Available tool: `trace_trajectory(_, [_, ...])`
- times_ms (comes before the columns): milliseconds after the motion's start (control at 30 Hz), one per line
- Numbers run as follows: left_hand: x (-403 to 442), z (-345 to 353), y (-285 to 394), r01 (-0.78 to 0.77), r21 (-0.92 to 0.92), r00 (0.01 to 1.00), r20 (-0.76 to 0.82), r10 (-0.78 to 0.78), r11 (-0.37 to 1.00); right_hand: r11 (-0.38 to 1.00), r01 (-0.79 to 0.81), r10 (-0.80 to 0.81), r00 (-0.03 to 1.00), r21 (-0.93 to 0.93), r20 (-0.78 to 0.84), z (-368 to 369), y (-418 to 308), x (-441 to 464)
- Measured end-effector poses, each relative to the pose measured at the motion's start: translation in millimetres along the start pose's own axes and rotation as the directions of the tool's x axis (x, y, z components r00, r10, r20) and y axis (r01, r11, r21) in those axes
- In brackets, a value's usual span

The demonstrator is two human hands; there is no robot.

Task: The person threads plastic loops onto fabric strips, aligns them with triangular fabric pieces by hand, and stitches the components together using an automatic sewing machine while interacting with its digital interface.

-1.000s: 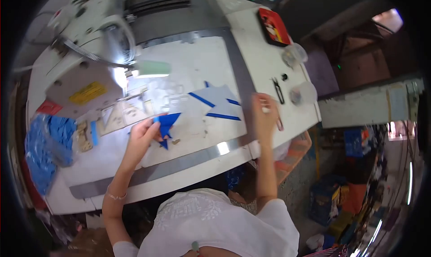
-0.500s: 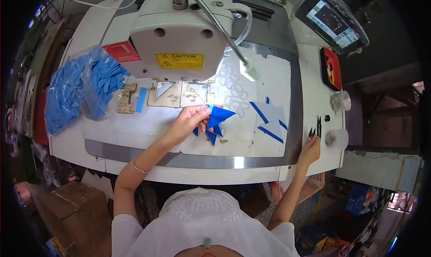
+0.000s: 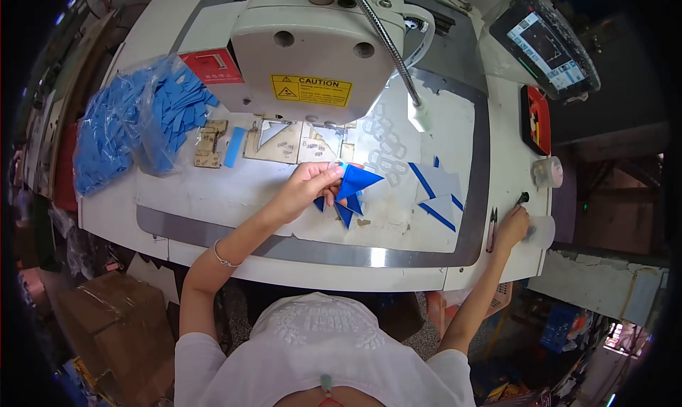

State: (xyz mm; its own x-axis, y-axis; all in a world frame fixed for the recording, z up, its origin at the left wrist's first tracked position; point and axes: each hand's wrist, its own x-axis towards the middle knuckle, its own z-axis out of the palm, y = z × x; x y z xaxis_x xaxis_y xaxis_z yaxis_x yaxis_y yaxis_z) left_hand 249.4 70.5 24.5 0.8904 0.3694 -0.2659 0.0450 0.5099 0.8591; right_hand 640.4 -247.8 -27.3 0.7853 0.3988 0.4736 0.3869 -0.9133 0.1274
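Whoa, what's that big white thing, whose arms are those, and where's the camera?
The camera sits on the person's head, looking forward and down, so you see their own bare arms. There's no robot here. The big white machine wears a yellow CAUTION label; it may be a kind of sewing machine. A screen stands at the right.

The left hand holds a blue triangle. The fingers of the right hand are at a small black thing, but I can't tell whether they grip it.

On the white table there's a clear plastic bag of blue pieces at the left. Toward the right lie grey pieces with blue strips, small snips and a red tray.
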Motion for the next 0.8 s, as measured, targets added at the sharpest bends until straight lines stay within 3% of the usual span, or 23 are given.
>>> trace_trajectory(100, [-0.1, 1.6, 2.4, -0.002, 0.007, 1.000, -0.014, 0.002, 1.000, 0.915, -0.028, 0.087, 0.988, 0.403, -0.129, -32.1, -25.0, 1.7])
trace_trajectory(200, [-0.6, 2.1, -1.1, 0.001, 0.036, 1.000, -0.021, 0.000, 0.999, 0.497, -0.270, 0.109, 0.962, 0.824, 0.250, -109.6, -96.2, -13.7])
trace_trajectory(233, [-0.4, 1.3, -2.8, -0.001, 0.051, 1.000, -0.016, 0.002, 0.999, 0.422, -0.385, 0.011, 0.908, 0.821, 0.420, -128.3, -118.8, -25.8])
trace_trajectory(267, [0.4, 1.3, -3.5, -0.005, 0.066, 1.000, -0.010, 0.005, 0.998, 0.542, 0.031, -0.215, 0.971, 0.839, 0.103, -130.7, -142.1, -41.4])
trace_trajectory(300, [0.6, 2.7, -2.6, -0.014, 0.077, 1.000, -0.014, 0.015, 0.997, 0.378, -0.066, -0.396, 0.890, 0.923, 0.225, -144.5, -161.5, -52.2])
trace_trajectory(333, [-0.3, 4.8, -1.5, -0.024, 0.086, 0.999, -0.019, 0.026, 0.996, 0.297, -0.100, -0.481, 0.844, 0.950, 0.239, -176.4, -193.4, -59.8])
trace_trajectory(367, [-1.1, 6.2, -1.2, -0.035, 0.094, 0.999, -0.025, 0.037, 0.995, 0.392, -0.044, -0.586, 0.758, 0.919, 0.286, -188.6, -206.9, -61.5])
trace_trajectory(400, [-1.8, 6.0, -1.7, -0.035, 0.106, 0.999, -0.021, 0.038, 0.994, 0.300, 0.131, -0.610, 0.788, 0.945, 0.084, -185.2, -221.9, -67.2])
trace_trajectory(500, [-4.3, 3.2, -1.4, -0.047, 0.131, 0.999, -0.021, 0.050, 0.990, 0.304, 0.362, -0.618, 0.779, 0.881, -0.107, -173.2, -244.3, -71.9])
trace_trajectory(700, [-7.1, 4.4, 1.1, -0.066, 0.135, 0.996, -0.043, 0.073, 0.989, 0.310, 0.461, -0.651, 0.740, 0.831, -0.168, -166.5, -252.5, -74.5])
trace_trajectory(800, [-7.9, 4.7, 1.3, -0.073, 0.140, 0.996, -0.036, 0.079, 0.987, 0.301, 0.438, -0.666, 0.732, 0.847, -0.141, -166.2, -254.6, -75.3])
